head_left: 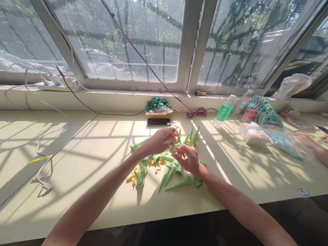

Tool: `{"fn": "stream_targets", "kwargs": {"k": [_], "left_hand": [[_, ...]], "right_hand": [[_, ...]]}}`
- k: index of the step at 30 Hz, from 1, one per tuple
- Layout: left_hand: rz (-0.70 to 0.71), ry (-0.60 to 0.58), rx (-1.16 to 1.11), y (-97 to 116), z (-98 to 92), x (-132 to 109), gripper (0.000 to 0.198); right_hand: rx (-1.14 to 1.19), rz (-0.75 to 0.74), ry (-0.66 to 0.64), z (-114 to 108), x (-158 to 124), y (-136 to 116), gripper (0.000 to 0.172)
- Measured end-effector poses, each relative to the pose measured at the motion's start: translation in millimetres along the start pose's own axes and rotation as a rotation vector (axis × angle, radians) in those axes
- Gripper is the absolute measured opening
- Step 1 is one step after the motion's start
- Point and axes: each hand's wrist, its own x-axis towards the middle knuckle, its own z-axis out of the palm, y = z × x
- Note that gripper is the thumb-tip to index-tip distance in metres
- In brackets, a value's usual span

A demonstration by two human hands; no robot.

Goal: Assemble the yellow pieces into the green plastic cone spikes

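My left hand (164, 139) is closed on a slim green plastic spike (174, 140), held upright over the pile. Close below it, my right hand (188, 159) has its fingers pinched together near the spike's lower end; what they hold is too small to make out. Under and around both hands lie several green cone-shaped spikes (167, 174), some flat, others standing on their wide ends (139, 178). Small yellow plastic pieces (156, 168) are scattered among them, with more at the pile's left (130, 177).
Behind the pile are a black phone (159, 122) and a small cardboard box (159, 115). A green-labelled bottle (223, 112), a tissue pack (253, 133) and green hangers (269, 116) stand right. Another person's hand (306, 140) is at far right. Cables (43, 171) lie left.
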Motion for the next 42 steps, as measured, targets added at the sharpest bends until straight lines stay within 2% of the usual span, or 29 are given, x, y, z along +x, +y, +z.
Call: {"fn": "stream_targets", "kwargs": {"k": [42], "left_hand": [[-0.019, -0.014, 0.017, -1.9, 1.8, 2.2, 0.024]], "right_hand": [[-0.014, 0.017, -0.024, 2.6, -3.0, 2.2, 0.023]]}}
